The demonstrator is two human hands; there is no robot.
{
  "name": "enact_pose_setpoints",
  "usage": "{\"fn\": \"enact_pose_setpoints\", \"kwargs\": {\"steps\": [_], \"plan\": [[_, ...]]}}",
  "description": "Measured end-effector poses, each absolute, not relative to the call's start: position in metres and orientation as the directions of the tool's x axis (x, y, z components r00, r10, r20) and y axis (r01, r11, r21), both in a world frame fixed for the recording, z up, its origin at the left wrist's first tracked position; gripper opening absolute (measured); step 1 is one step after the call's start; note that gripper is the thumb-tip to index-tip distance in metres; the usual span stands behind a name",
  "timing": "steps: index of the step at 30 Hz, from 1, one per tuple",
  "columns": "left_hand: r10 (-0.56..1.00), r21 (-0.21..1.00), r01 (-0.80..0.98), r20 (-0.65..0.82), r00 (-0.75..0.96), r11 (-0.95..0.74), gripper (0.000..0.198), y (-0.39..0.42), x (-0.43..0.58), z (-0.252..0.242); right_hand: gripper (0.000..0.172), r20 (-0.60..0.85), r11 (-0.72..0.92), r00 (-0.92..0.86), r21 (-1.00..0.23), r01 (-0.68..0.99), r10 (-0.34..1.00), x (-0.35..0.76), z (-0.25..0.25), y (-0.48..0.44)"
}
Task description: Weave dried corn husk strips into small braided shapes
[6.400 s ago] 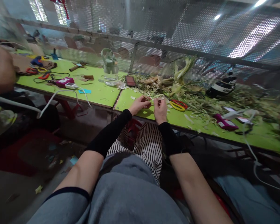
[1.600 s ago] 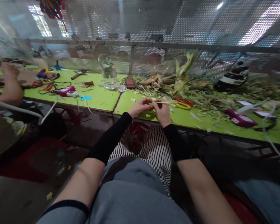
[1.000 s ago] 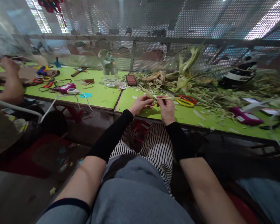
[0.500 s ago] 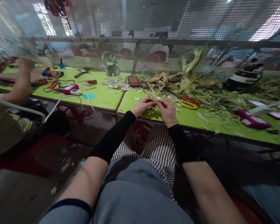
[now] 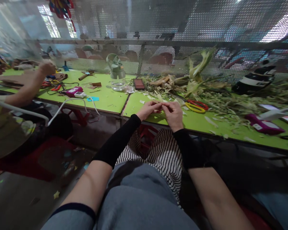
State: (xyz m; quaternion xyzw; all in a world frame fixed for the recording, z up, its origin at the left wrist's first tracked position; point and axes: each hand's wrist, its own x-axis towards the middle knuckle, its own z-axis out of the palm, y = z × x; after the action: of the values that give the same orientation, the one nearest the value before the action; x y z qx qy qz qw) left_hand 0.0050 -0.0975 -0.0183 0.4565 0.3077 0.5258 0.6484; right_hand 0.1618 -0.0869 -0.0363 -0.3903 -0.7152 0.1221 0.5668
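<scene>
My left hand (image 5: 147,110) and my right hand (image 5: 174,115) meet fingertip to fingertip over the front of the green table. Both are closed in a pinch on a pale strip of corn husk (image 5: 159,97), whose end pokes up beyond the fingers; the rest of it is hidden. Just right of my right hand lie scissors (image 5: 196,108) with one red and one yellow handle loop. Behind them, dry and green corn husks (image 5: 190,83) are heaped among shredded scraps.
A clear bottle with a green lid (image 5: 117,75) stands left of the husks. Purple devices with white cables, one on the left (image 5: 74,91) and one on the right (image 5: 264,124), lie on the table (image 5: 105,101). A black bottle (image 5: 253,80) leans at right. Another person's arm (image 5: 30,84) reaches in at left.
The husk strip, which stuck up higher at a slant, now sits lower at my fingertips. The other person's hand has moved right. The view has shifted slightly.
</scene>
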Motion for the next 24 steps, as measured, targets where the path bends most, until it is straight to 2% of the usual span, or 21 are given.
{"fn": "enact_pose_setpoints", "kwargs": {"steps": [12,21,24], "plan": [[0.972,0.898,-0.439,0.066,0.225,0.04,0.011,-0.1039,0.006,-0.0126,0.042,0.633,0.587,0.005,-0.722,0.366,0.774,0.1618,-0.0408,-0.0809],[0.976,0.92,-0.391,0.097,0.192,-0.015,0.022,-0.1056,0.0048,-0.0128,0.038,0.611,0.581,0.022,-0.762,0.285,0.791,0.1579,-0.0424,-0.0801],[0.974,0.92,-0.39,0.12,0.194,-0.035,0.02,-0.1048,0.0053,-0.0139,0.036,0.609,0.58,0.032,-0.768,0.271,0.792,0.158,-0.0436,-0.0781]]}}
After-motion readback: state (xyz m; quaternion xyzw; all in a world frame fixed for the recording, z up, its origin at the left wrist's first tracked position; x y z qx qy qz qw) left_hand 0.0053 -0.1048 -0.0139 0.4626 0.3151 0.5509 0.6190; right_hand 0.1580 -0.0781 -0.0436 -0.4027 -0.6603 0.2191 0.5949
